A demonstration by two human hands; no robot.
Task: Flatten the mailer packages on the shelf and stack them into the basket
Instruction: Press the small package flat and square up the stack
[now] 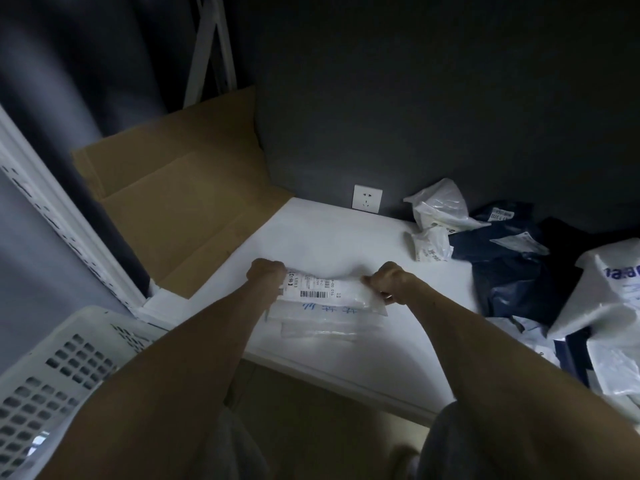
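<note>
The left grip is curled round the left end of a white mailer. The right grip is curled round its right end, and both pinch the plastic. The mailer lies on the white shelf, stretched between the two grips with its label and barcode facing up. I note it is nearly flat, with a slight rise along the far edge. A pale sheet shows under its near edge. I cannot tell whether that is a second mailer or part of the same one.

To the right on the shelf, well apart from the grips, sits a pile still crumpled: white bags at the back, dark blue mailers in the middle, and a large white bag at the edge. The white basket stands at lower left, beside the shelf corner, with its inside hidden from me. Flattened cardboard leans at the left rear.

Assessment: one mailer is being flattened and none is confirmed stacked. I judge most of the work is still to do.
</note>
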